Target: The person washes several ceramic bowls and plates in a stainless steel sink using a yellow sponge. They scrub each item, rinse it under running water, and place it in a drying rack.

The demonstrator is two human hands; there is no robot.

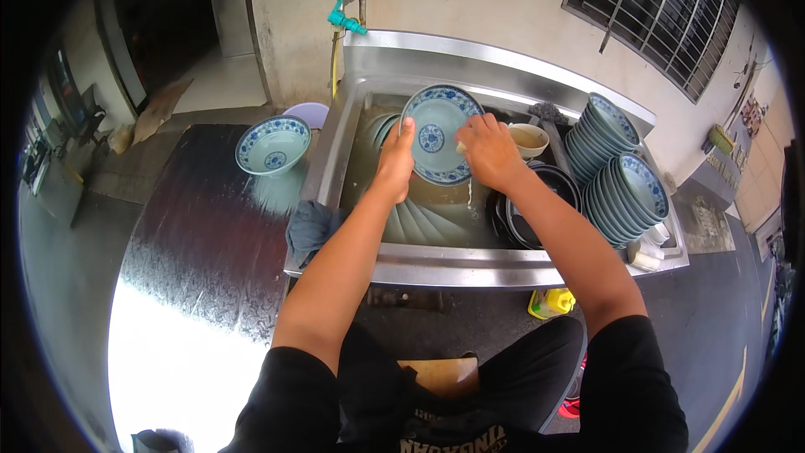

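My left hand [397, 160] grips the left rim of a pale blue-green ceramic bowl [434, 138] with a blue floral border, thumb on the inner side. The bowl is tilted towards me above a stainless steel sink [468, 257]. Against the bowl's right inner side, my right hand [494, 150] presses a small pale pad [461, 148], mostly hidden by the fingers. Below, a fanned row of similar bowls [424, 223] lies in cloudy water. Black dishes [517, 226] sit by my right forearm, and a white bowl [529, 138] of brownish liquid is beyond my right hand.
Two leaning stacks of patterned bowls [600, 138] fill the sink's right side. A single bowl [274, 146] stands on the wet dark table [201, 214] at left. A grey cloth [311, 226] hangs over the sink's front left corner. Behind is a teal tap [347, 20].
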